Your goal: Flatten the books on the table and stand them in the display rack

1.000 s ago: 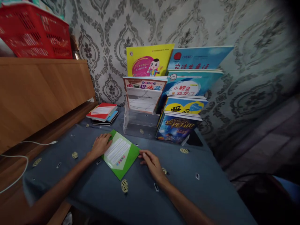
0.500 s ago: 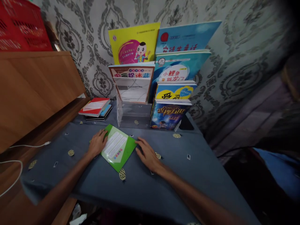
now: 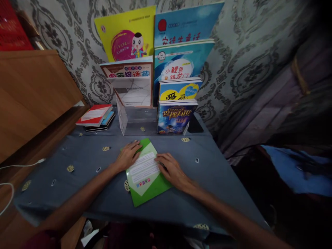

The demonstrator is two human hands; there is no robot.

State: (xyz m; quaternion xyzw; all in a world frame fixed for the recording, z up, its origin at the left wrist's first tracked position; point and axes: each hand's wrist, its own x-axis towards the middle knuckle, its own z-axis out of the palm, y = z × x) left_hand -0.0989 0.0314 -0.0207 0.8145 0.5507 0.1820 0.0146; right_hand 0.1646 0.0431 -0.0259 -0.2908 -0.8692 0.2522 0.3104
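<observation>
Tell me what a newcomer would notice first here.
Likely the yellow book at the back left of the clear rack. Then the green book lying on the blue-grey cloth, the left hand at its far left edge and the right hand over its right side. The red book tops the pile left of the rack.

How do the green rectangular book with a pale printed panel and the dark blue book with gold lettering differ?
The green book lies on the blue-grey patterned cloth, whereas the blue book stands in the clear plastic rack.
The left hand and right hand touch the green book; neither touches the blue book.
Both have printed covers.
</observation>
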